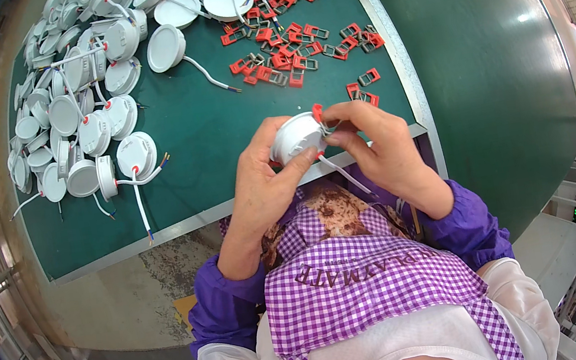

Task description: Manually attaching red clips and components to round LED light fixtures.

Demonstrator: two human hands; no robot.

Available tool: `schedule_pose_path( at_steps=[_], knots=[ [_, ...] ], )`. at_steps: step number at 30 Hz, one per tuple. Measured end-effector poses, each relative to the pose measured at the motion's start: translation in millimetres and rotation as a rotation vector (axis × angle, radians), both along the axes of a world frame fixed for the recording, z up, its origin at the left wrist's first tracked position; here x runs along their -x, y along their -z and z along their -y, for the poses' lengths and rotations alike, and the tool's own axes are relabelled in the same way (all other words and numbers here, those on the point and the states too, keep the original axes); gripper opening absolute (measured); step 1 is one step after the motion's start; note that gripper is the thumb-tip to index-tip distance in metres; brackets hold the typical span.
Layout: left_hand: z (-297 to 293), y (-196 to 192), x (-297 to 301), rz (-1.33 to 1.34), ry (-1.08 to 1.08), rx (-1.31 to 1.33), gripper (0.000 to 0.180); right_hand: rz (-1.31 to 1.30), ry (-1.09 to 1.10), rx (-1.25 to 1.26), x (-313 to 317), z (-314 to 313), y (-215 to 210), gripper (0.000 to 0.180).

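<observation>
We record both hands raised just above the near edge of the counter [220, 130], working on a single round white lamp housing [294, 138]. The left hand [262, 184] cups the housing from below and from its left side, its fingers [301, 166] wrapped on the rim and grasping it. The right hand [381, 146] meets the housing from the right; its fingers [341, 134] are pinched at the housing's upper right edge, where a red clip [317, 112] sits against the rim. A white lead [343, 173] hangs from the housing down toward the purple checked apron [364, 281].

We note that the housing is held over the metal strip that borders the counter's front edge, close to the person's chest, clear of the green surface.

On the counter, a dense heap of white lamp housings [74, 116] with trailing leads fills the left side and far edge. A scatter of red clips [290, 51] lies at the far right, with two or three stray clips [363, 85] nearer the hands. Between the heap and the clips we find a bare stretch of green surface directly ahead of the hands. To the right, past the counter's metal border, runs a darker green belt [482, 74], unoccupied where visible.
</observation>
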State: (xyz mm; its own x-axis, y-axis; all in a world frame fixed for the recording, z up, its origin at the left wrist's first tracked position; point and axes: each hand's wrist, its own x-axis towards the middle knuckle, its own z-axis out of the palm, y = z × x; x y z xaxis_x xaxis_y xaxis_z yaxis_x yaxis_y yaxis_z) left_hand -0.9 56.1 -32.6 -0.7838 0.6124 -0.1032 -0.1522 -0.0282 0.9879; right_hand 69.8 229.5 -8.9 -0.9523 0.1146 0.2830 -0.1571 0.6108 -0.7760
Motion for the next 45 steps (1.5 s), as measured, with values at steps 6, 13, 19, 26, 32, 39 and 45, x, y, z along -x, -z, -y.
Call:
schedule_pose_path(
  at_steps=[6,13,19,26,32,39,45],
  knots=[
    [-6.8,-20.8,-5.6,-0.106,0.011,0.093,0.027,0.333,-0.001,0.355,2.4,-13.3,-26.8,0.041],
    [-4.5,-21.9,-0.9,-0.095,0.088,0.081,0.029,0.392,-0.093,0.414,16.4,-23.6,-20.9,0.04],
    [-7.8,-10.9,47.8,-0.316,-0.095,0.048,0.041,0.357,-0.075,0.496,65.1,-56.4,-24.8,0.033],
    [14.9,24.3,161.7,-0.955,-0.526,0.802,0.065,-0.242,0.08,0.698,179.8,-137.6,-110.2,0.029],
    [24.8,44.4,171.9,-1.015,-0.473,1.019,0.065,0.171,-0.014,0.159,120.6,-111.2,-62.8,0.015],
    [14.4,45.2,172.5,-0.971,-0.398,0.972,0.054,0.312,-0.071,-0.527,44.3,-101.7,4.3,0.022],
    [17.3,35.0,144.5,-1.079,-0.39,0.868,0.049,0.466,-0.171,-0.617,43.1,-102.4,4.4,0.017]
  ],
)
